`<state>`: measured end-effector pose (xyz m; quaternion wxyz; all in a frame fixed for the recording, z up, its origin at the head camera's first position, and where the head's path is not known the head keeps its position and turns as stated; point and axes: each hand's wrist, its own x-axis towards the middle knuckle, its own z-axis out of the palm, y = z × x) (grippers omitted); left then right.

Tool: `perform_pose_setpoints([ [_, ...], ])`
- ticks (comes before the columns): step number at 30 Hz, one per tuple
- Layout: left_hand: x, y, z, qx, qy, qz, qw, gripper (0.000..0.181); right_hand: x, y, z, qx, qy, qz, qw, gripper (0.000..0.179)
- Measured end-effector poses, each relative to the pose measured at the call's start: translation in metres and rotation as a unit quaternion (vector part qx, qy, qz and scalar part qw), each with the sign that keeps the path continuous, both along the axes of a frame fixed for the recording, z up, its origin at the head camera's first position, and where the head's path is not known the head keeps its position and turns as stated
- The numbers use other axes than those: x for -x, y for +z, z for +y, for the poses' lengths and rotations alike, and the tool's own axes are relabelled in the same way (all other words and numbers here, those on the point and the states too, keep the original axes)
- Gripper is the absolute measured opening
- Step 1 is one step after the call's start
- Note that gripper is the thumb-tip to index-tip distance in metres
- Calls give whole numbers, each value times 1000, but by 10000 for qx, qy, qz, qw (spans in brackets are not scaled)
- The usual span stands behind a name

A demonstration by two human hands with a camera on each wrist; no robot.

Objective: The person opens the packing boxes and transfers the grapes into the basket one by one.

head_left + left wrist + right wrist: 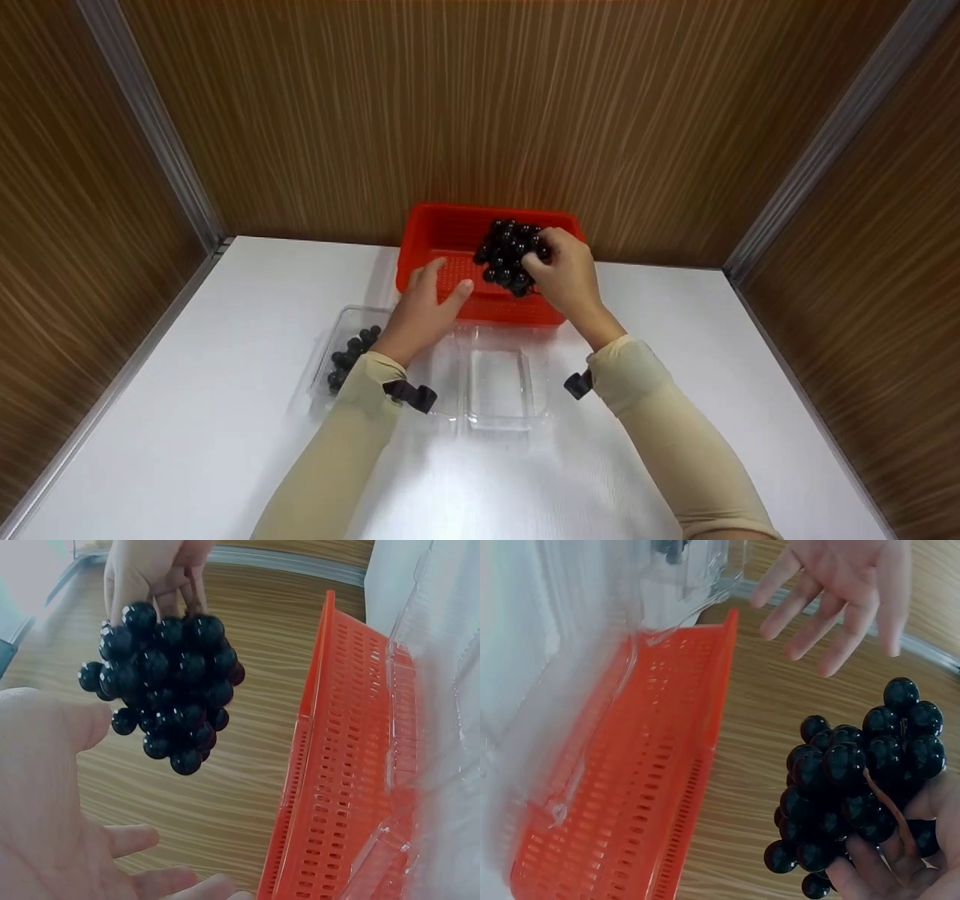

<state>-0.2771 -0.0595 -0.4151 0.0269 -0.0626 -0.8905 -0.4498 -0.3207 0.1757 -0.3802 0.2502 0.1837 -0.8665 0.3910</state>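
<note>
A bunch of dark grapes [506,253] hangs above the red basket [484,312], held by its stem end in my right hand [568,271]. In the right wrist view, the fingers curl around the brown stem [891,806] of the grapes. My left hand [424,311] is spread beside the bunch, over the basket's front left, with its fingers apart and nothing in them. A gap shows between the left thumb and the grapes in the head view. Dark grapes [349,358] also lie in the left part of a clear plastic clamshell box [499,382], partly hidden by the left forearm.
The clamshell stands open on the white table [645,420], in front of the basket and touching or nearly touching it. Behind the basket rises a wood-grain wall [480,105]; similar panels with metal edge strips stand at both sides.
</note>
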Motion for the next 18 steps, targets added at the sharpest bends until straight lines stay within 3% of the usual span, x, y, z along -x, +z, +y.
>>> perform_pose_setpoints([
  [9, 2, -2, 6, 73, -27, -160, 9998, 80, 19, -11, 0, -259, -133, -385, 9988, 5],
  [18, -2, -8, 7, 346, 76, -160, 9992, 79, 30, -28, -8, 36, -155, -996, 9949, 6],
])
